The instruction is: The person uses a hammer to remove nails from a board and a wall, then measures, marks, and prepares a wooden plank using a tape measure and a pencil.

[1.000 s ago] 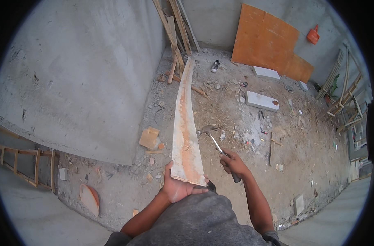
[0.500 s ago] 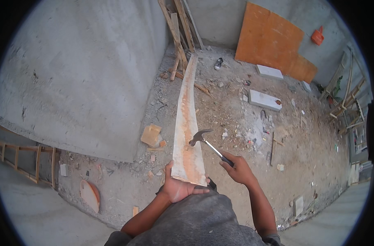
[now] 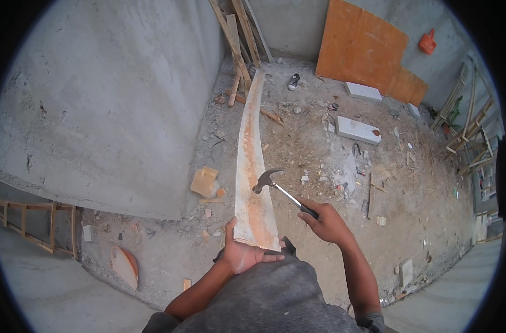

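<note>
A long wooden plank (image 3: 252,150), pale at its edges with a rough orange-brown strip down the middle, stretches from my waist toward the far wall. Cupped under its near end, my left hand (image 3: 240,256) grips it, with the thumb along the left edge and fingers beneath. My right hand (image 3: 323,221) is wrapped round the black grip of a claw hammer (image 3: 286,194) with a shiny metal shaft. The hammer's dark head lies over the plank's near half, claw pointing right. Whether its face touches the wood I cannot tell.
Loose timber (image 3: 239,50) leans in the far corner, beside an orange board (image 3: 361,47). White blocks (image 3: 357,131) and a shoe (image 3: 294,81) lie on the rubble-strewn floor. Nearer left are a tan block (image 3: 204,181), a round orange-rimmed piece (image 3: 124,267) and a wooden ladder (image 3: 39,205).
My right hand and the hammer have shifted slightly; the hammer head is a little farther up and left over the plank. My left hand keeps its hold on the plank's end.
</note>
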Demonstrator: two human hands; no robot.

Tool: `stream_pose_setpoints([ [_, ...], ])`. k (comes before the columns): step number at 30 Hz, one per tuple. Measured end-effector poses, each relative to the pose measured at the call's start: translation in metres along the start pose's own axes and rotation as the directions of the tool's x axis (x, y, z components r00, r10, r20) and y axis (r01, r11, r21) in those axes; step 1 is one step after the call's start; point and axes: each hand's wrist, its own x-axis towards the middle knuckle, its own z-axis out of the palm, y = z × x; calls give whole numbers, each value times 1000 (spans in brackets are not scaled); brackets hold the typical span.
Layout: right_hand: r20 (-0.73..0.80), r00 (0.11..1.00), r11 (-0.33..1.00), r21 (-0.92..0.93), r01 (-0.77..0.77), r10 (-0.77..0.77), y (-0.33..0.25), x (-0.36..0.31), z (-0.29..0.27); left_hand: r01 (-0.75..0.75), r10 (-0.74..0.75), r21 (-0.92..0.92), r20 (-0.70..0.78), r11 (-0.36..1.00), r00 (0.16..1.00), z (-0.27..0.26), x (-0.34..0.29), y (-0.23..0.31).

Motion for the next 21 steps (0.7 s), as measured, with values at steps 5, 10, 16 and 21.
stream_pose_setpoints([
  [5, -99, 985, 983, 128, -128, 141, 10, -10, 22, -11, 19, -98, 83, 995, 996, 7, -1, 4],
  [10, 1, 994, 993, 49, -109, 109, 4, -18, 26, -24, 25, -94, 12, 995, 1000, 5, -3, 3],
  [16, -58, 998, 992, -120, -26, 19, 7, -26, 27, 18, -17, -81, 7, 997, 1000, 4, 3, -3],
  [21, -243, 968, 988, -126, -89, 56, 14, -33, 34, 8, -7, -18, 41, 1000, 999, 7, 1, -1],
])
